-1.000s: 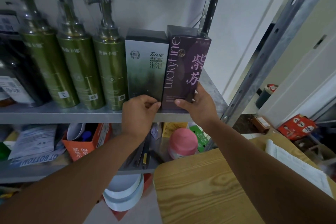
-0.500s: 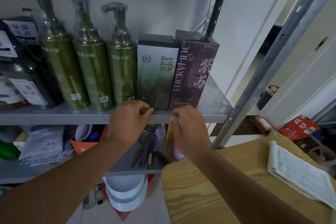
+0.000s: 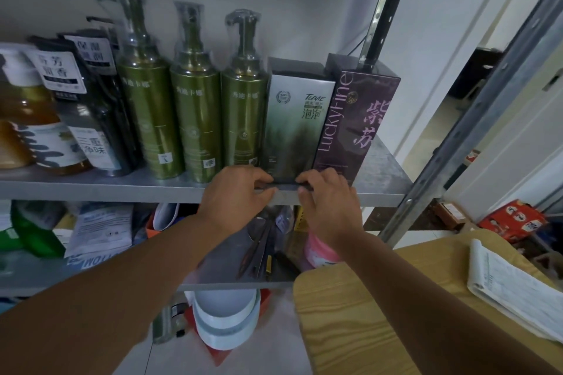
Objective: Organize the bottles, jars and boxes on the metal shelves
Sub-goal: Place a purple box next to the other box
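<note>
Metal shelf (image 3: 122, 188), white wall behind. Both hands, left (image 3: 234, 195) and right (image 3: 327, 204), seemingly pinch the grey-green box (image 3: 295, 124) base at the shelf edge, between green bottle (image 3: 243, 118) and purple box (image 3: 356, 118). Lower shelf clutter blurred.

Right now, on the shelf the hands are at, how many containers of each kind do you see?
Green pump bottles: 3
Upright boxes: 2, grey-green box and purple box
Dark labelled bottles: 2 at least, blurred
Amber bottles: 1
Total: 8
</note>
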